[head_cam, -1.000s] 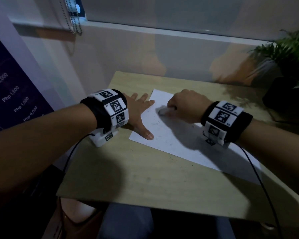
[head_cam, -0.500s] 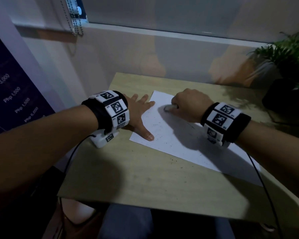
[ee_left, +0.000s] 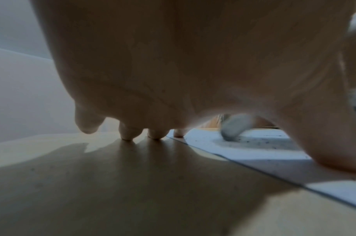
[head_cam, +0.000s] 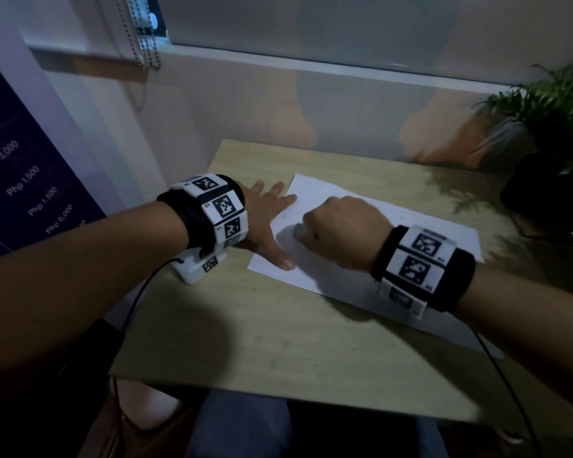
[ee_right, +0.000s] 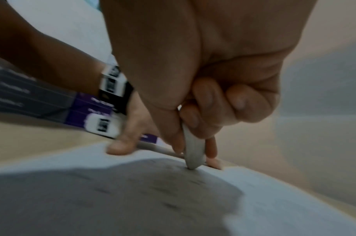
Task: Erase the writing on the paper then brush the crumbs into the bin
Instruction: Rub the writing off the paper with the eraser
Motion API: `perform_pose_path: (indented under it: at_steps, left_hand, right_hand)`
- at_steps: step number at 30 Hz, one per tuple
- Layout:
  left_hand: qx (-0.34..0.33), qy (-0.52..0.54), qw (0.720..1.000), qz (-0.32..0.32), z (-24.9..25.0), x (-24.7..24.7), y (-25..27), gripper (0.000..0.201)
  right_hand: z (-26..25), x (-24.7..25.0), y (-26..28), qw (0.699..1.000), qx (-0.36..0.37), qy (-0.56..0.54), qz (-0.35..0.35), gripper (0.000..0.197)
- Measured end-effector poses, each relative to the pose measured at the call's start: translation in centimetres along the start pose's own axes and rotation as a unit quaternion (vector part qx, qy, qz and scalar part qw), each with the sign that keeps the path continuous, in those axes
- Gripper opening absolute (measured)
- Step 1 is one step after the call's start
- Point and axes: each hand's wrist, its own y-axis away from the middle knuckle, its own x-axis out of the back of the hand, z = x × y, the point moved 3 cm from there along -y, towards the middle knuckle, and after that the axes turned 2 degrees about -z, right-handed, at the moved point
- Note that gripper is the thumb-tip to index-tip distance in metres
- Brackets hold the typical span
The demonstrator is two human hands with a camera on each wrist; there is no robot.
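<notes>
The eraser (head_cam: 300, 230) was pinched in the right hand (head_cam: 341, 231) against the paper (head_cam: 420, 226), flattened by the open left hand (head_cam: 265, 219); crumbs (ee_left: 260, 142) remained unbrushed.

The near half of the bench (head_cam: 278, 352) lies open in front of both forearms. On the paper (head_cam: 420, 226), the left hand (head_cam: 265, 219) blocks the left edge and the right hand (head_cam: 341, 229), gripping the eraser (head_cam: 300, 230), blocks the middle. A potted plant (head_cam: 549, 143) crowds the far right corner, and the wall (head_cam: 311, 104) closes the far side.
</notes>
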Motion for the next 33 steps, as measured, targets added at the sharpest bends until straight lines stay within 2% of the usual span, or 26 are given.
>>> perform_pose_path:
  at_steps: [3,5,8,11,14,17,20,23,26,30,33]
  left_hand:
    - [0.003,-0.004,1.000,0.001,0.2,0.1,0.0,0.142]
    - [0.002,-0.003,1.000,0.001,0.0,0.0,-0.1,0.144]
    - [-0.001,0.002,1.000,-0.004,-0.3,-0.1,-0.4,0.149]
    - [0.000,0.005,1.000,0.004,0.0,0.0,-0.2,0.149]
    - [0.000,0.002,1.000,0.013,0.3,0.1,-0.1,0.145]
    - [0.000,0.011,1.000,0.005,0.0,0.1,-0.2,0.144]
    - [-0.004,0.007,1.000,0.002,0.1,0.1,0.2,0.142]
    - [-0.010,0.003,1.000,0.014,0.6,0.2,0.4,0.138]
    - [-0.005,0.001,1.000,0.024,0.6,0.2,0.3,0.140]
    - [-0.002,0.009,1.000,0.007,0.1,0.1,0.3,0.140]
    - [-0.002,0.008,1.000,0.007,0.3,0.1,0.3,0.140]
  right_hand:
    - [-0.4,0.2,0.4,0.998,0.024,-0.053,-0.030,0.046]
    - [1.4,0.4,-0.7,0.996,-0.016,-0.076,-0.046,0.051]
    - [2.3,0.7,-1.6,0.998,-0.060,-0.034,-0.015,0.046]
    - [-0.3,0.7,-0.9,1.000,-0.012,-0.013,-0.008,0.031]
    - [-1.1,0.8,-0.3,0.996,0.024,-0.071,-0.046,0.038]
    - [1.5,1.0,-1.7,0.996,-0.025,-0.068,-0.050,0.049]
    - [2.0,0.9,-2.3,0.998,-0.061,-0.027,-0.020,0.042]
    - [-0.6,0.7,-1.3,0.999,-0.015,-0.046,-0.016,0.028]
    - [-0.8,0.8,-0.6,0.993,0.012,-0.099,-0.056,0.042]
    - [3.2,0.9,-2.3,0.996,-0.070,-0.043,-0.046,0.051]
    - [2.2,1.0,-2.0,0.997,-0.074,-0.003,-0.011,0.037]
